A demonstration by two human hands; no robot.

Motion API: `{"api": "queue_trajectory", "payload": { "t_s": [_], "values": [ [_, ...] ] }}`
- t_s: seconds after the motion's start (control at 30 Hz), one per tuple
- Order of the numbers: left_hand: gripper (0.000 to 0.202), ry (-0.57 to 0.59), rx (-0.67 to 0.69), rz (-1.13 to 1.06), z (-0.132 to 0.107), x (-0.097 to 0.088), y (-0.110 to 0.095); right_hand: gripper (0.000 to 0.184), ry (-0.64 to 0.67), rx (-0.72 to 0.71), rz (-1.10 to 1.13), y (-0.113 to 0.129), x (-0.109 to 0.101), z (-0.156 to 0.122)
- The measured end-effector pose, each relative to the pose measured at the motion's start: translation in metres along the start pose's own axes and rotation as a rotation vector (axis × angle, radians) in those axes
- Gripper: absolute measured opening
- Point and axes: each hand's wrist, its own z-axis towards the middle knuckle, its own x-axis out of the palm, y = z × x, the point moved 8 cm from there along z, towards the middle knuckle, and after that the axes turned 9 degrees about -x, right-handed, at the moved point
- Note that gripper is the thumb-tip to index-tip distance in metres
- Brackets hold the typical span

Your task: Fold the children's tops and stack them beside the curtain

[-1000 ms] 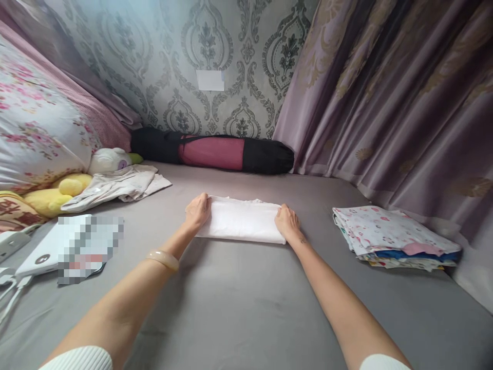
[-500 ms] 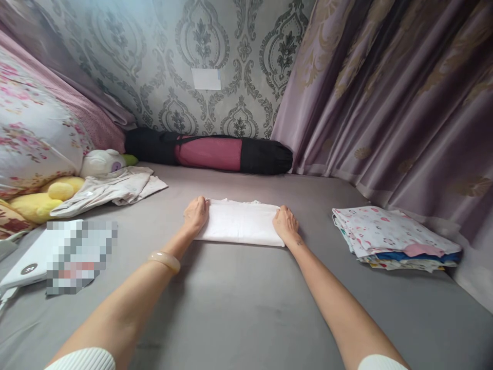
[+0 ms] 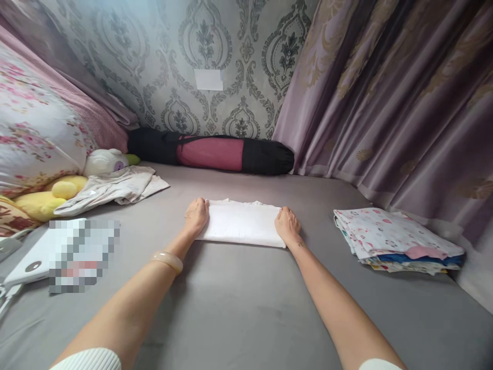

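A white folded garment (image 3: 242,223) lies flat on the grey bed sheet (image 3: 239,303) in front of me, shaped into a wide strip. Its far edge looks slightly ruffled. My left hand (image 3: 196,216), with a pale bangle (image 3: 168,260) on the forearm, is closed on the garment's left end. At the right end my right hand (image 3: 288,224) grips the cloth with curled fingers. The fingertips of both hands are partly hidden behind the knuckles and cloth.
To the right sits a stack of folded printed clothes (image 3: 396,236). A long black and red bag (image 3: 211,152) lies along the wall. At left are a crumpled beige garment (image 3: 119,190), a yellow plush toy (image 3: 38,204), a floral pillow (image 3: 38,118) and a white device (image 3: 46,249) with a cable.
Both hands keep hold of the garment's ends, and its shape looks the same. The whole view has shifted slightly.
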Motion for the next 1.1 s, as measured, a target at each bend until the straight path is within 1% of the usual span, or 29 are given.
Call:
{"api": "queue_trajectory", "payload": {
  "t_s": [0.17, 0.27, 0.4, 0.5, 0.57, 0.63, 0.67, 0.73, 0.8, 0.83, 0.9, 0.93, 1.0, 1.1],
  "values": [
    [0.032, 0.022, -0.011, -0.016, 0.001, 0.002, 0.002, 0.034, 0.035, 0.008, 0.014, -0.006, 0.002, 0.003],
    [0.031, 0.041, -0.055, -0.064, 0.003, 0.003, 0.009, 0.035, 0.063, 0.016, 0.051, -0.010, 0.002, 0.004],
    [0.031, 0.112, -0.092, -0.149, 0.008, 0.002, 0.014, 0.037, 0.102, 0.038, 0.115, -0.016, -0.001, 0.004],
    [0.033, 0.176, -0.090, -0.181, 0.008, -0.002, 0.013, 0.038, 0.107, 0.053, 0.136, -0.017, -0.006, 0.002],
    [0.035, 0.147, -0.073, -0.158, 0.004, -0.010, 0.009, 0.038, 0.083, 0.059, 0.138, -0.014, -0.012, -0.001],
    [0.037, 0.078, -0.035, -0.106, -0.005, -0.019, -0.002, 0.038, 0.008, 0.023, 0.121, -0.001, -0.020, -0.005],
    [0.038, 0.053, -0.005, -0.080, -0.011, -0.022, -0.011, 0.038, -0.041, -0.020, 0.107, 0.009, -0.024, -0.008],
    [0.040, 0.057, 0.112, -0.054, -0.025, -0.021, -0.036, 0.040, -0.095, -0.163, 0.089, 0.038, -0.025, -0.015],
    [0.041, 0.091, 0.261, -0.049, -0.042, -0.016, -0.066, 0.042, -0.073, -0.334, 0.093, 0.072, -0.018, -0.023],
    [0.042, 0.105, 0.315, -0.050, -0.050, -0.012, -0.078, 0.045, -0.056, -0.413, 0.094, 0.087, -0.013, -0.027],
    [0.044, 0.130, 0.363, -0.039, -0.061, -0.004, -0.096, 0.049, -0.002, -0.487, 0.100, 0.108, -0.001, -0.033],
    [0.045, 0.146, 0.371, -0.028, -0.065, 0.002, -0.101, 0.051, 0.021, -0.508, 0.098, 0.114, 0.005, -0.035],
    [0.046, 0.176, 0.374, -0.001, -0.070, 0.011, -0.106, 0.052, 0.067, -0.519, 0.086, 0.120, 0.014, -0.037],
    [0.046, 0.204, 0.393, 0.033, -0.074, 0.019, -0.107, 0.054, 0.110, -0.525, 0.062, 0.119, 0.021, -0.037]
  ]
}}
